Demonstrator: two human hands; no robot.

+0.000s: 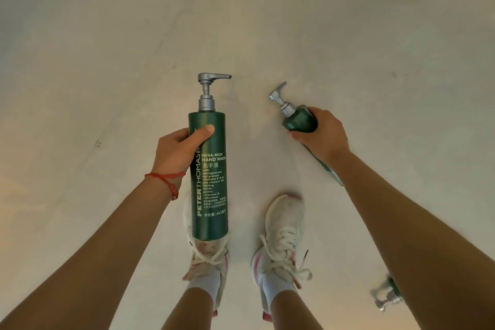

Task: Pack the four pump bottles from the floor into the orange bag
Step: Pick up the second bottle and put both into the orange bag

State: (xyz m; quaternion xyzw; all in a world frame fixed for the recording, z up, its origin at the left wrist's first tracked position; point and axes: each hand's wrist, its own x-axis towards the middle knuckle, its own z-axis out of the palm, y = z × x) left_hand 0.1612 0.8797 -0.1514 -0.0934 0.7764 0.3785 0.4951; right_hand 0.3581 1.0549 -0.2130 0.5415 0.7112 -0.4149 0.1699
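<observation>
Each hand (176, 153) grips a dark-green, silver-pumped bottle (210, 174)

Labelled bottle (209, 174) left of tilted bottle (300, 120), above shoes (281, 236).

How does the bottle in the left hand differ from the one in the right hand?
The left-hand bottle shows its full length with the white label facing the camera; the right-hand bottle is mostly hidden by the right hand and arm. The left pump points straight away, the right one tilts away and leftward. Both are dark green with silver pumps.
</observation>
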